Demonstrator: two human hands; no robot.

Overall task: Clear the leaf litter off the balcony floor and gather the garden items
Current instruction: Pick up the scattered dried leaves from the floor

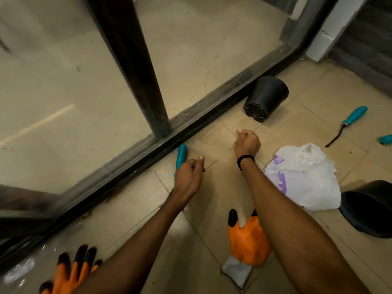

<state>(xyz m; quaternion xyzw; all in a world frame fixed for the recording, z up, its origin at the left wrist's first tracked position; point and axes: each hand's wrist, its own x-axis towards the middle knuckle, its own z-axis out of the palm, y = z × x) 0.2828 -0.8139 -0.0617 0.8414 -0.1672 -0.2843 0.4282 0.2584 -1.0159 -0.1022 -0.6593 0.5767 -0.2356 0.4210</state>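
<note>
- Two bare hands reach out low over the tiled balcony floor (314, 96).
- The left hand (188, 180) is just beside the dark door track (135, 162). Its fingers are curled in and the thumb sticks out. A small dark thing shows by the thumb, but I cannot tell whether the fingers pinch it.
- The right hand (247, 144), with one black wristband (245, 161), is balled into a fist with the thumb on top. Whether the fingers hold anything I cannot tell.
- There are three teal-handled tools.
  - The first tool (182, 154) lies under the left hand, near the track, with its metal end showing behind the wrist.
  - The second tool (353, 117), with a dark blade, lies well off to the right.
  - Only the handle tip of the third tool (386, 139) shows, at the right edge.
- There are two black pots.
  - The tipped pot (267, 96) lies on its side against the track.
  - The cut-off pot (369, 211) sits at the right edge, just beside the bag.
- There are two orange-and-black gloves.
  - The near glove (70, 272) is at the bottom left, fingers spread.
  - The grey-cuffed glove (246, 238) lies on the floor partly under the right forearm.
- One crumpled white plastic bag (305, 179) with purple print lies to the right of the right forearm.
- A few brown specks (87, 214) sit along the track. They are too small to tell whether they are leaf litter.
</note>
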